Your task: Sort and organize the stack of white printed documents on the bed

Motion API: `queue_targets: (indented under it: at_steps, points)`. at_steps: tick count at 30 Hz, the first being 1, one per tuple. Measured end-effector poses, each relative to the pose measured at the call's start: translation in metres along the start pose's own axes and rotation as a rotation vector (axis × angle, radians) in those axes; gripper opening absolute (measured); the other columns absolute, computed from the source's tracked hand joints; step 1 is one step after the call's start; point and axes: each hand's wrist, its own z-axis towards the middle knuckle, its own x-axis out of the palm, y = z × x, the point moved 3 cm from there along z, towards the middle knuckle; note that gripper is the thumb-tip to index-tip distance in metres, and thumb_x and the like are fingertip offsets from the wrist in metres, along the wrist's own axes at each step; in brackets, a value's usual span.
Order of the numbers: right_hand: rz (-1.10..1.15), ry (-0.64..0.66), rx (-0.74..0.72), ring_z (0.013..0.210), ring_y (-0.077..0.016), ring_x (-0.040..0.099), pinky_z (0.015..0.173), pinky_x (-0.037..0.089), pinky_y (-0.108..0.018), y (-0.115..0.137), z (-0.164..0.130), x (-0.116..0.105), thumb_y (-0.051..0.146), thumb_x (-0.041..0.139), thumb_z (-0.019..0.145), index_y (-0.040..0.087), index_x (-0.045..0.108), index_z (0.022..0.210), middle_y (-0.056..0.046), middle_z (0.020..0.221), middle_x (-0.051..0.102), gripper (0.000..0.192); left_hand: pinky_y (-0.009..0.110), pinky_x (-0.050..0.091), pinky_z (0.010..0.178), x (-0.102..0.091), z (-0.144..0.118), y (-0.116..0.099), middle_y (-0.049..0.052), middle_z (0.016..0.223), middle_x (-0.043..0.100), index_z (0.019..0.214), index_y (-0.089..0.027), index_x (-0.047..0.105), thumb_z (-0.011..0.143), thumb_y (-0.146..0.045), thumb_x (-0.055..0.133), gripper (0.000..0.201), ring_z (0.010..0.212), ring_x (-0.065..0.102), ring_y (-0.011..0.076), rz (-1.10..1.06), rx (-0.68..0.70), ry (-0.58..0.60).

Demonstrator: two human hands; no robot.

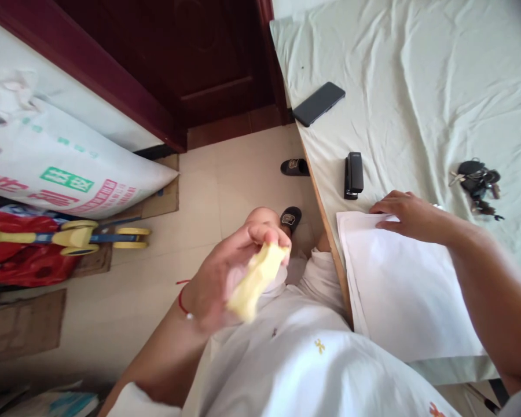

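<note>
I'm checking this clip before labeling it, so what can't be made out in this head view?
- Yellow object in the left hand: motion-blurred, unidentifiable.
- Keys: too small to count.
- Paper stack: the right hand covers its top edge.
- Printed sack: cut off by the left edge.

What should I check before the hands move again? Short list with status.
1. Left hand grips the yellow piece: ok, fingers closed around it, held above the lap.
2. What the yellow piece is: cannot tell, it is blurred.
3. Right hand on the paper stack: ok, it rests flat on the top edge.
4. Paper stack fully on the bed: not ok, its near corner passes the edge.
5. Stapler apart from the stack: ok, just beyond its far edge.
6. Phone and keys away from both hands: ok.
</note>
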Motion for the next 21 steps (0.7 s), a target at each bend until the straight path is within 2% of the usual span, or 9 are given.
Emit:
queue_targets:
  at_steps: [2, 5, 7, 9, 11, 13, 16, 19, 21]
  points:
    - [-0.002, 0.006, 0.002, 0.109, -0.035, 0.064, 0.092, 0.048, -0.051, 0.0, 0.001, 0.001, 0.041, 0.055, 0.091, 0.026, 0.074, 0.108, -0.009, 0.102, 0.076, 0.03, 0.039, 0.058, 0.09, -0.001, 0.025, 0.01, 0.007, 0.111, 0.062, 0.123, -0.024, 0.056, 0.074, -0.033, 0.079, 0.055, 0.096, 0.064, 0.0206, 0.117, -0.021, -0.019]
    - [-0.004, 0.012, -0.005, 0.109, -0.0343, 0.064, 0.092, 0.048, -0.051, -0.001, 0.002, 0.0, 0.039, 0.055, 0.091, 0.026, 0.074, 0.109, -0.008, 0.101, 0.076, 0.029, 0.039, 0.055, 0.095, 0.011, 0.055, 0.044, 0.006, 0.107, 0.065, 0.116, -0.021, 0.057, 0.074, -0.025, 0.074, 0.045, 0.096, 0.064, 0.0216, 0.499, -0.155, -0.012]
    - [0.006, 0.008, -0.014, 0.109, -0.0336, 0.063, 0.091, 0.049, -0.05, 0.0, 0.001, -0.001, 0.039, 0.054, 0.092, 0.026, 0.073, 0.109, -0.008, 0.101, 0.075, 0.028, 0.039, 0.055, 0.095, 0.024, 0.07, 0.079, 0.009, 0.11, 0.066, 0.111, -0.019, 0.059, 0.074, -0.026, 0.074, 0.041, 0.102, 0.065, 0.0251, 0.721, -0.303, 0.073]
    - [0.023, -0.003, -0.019, 0.107, -0.0327, 0.064, 0.09, 0.049, -0.049, 0.001, -0.001, -0.002, 0.039, 0.054, 0.093, 0.026, 0.074, 0.109, -0.009, 0.1, 0.075, 0.028, 0.039, 0.053, 0.099, 0.037, 0.082, 0.12, 0.015, 0.121, 0.065, 0.119, -0.015, 0.06, 0.076, -0.028, 0.074, 0.047, 0.113, 0.064, 0.0291, 0.903, -0.436, 0.174]
    - [0.036, -0.021, -0.022, 0.105, -0.0325, 0.064, 0.09, 0.049, -0.048, 0.002, -0.003, -0.003, 0.038, 0.054, 0.094, 0.026, 0.074, 0.108, -0.009, 0.099, 0.075, 0.028, 0.041, 0.049, 0.105, 0.049, 0.089, 0.159, 0.017, 0.134, 0.062, 0.127, -0.014, 0.059, 0.081, -0.031, 0.071, 0.05, 0.127, 0.058, 0.033, 1.077, -0.508, 0.303]
    - [0.047, -0.038, -0.02, 0.106, -0.0326, 0.064, 0.09, 0.049, -0.048, 0.002, -0.006, -0.002, 0.039, 0.055, 0.093, 0.027, 0.075, 0.107, -0.009, 0.098, 0.074, 0.027, 0.047, 0.045, 0.11, 0.056, 0.093, 0.194, 0.018, 0.141, 0.059, 0.13, -0.017, 0.059, 0.078, -0.023, 0.073, 0.054, 0.137, 0.05, 0.0373, 1.119, -0.544, 0.357]
    - [0.064, -0.056, -0.018, 0.107, -0.0326, 0.063, 0.091, 0.049, -0.048, 0.0, -0.008, 0.0, 0.04, 0.055, 0.094, 0.027, 0.075, 0.105, -0.009, 0.098, 0.075, 0.027, 0.05, 0.04, 0.115, 0.065, 0.089, 0.233, 0.016, 0.142, 0.061, 0.133, -0.019, 0.06, 0.078, -0.01, 0.067, 0.057, 0.141, 0.048, 0.0364, 1.142, -0.574, 0.436]
    - [0.075, -0.066, -0.031, 0.107, -0.0328, 0.063, 0.092, 0.048, -0.049, 0.0, -0.009, 0.0, 0.04, 0.054, 0.094, 0.026, 0.075, 0.106, -0.009, 0.099, 0.075, 0.027, 0.05, 0.037, 0.118, 0.072, 0.082, 0.259, 0.015, 0.139, 0.066, 0.136, -0.02, 0.06, 0.083, -0.007, 0.059, 0.055, 0.135, 0.053, 0.0321, 1.139, -0.583, 0.495]
    - [0.075, -0.065, -0.037, 0.106, -0.033, 0.063, 0.091, 0.047, -0.049, 0.001, -0.01, 0.0, 0.038, 0.054, 0.094, 0.025, 0.074, 0.106, -0.009, 0.099, 0.076, 0.027, 0.053, 0.035, 0.118, 0.074, 0.078, 0.269, 0.016, 0.136, 0.068, 0.135, -0.019, 0.061, 0.087, -0.008, 0.054, 0.049, 0.133, 0.055, 0.0322, 1.134, -0.587, 0.493]
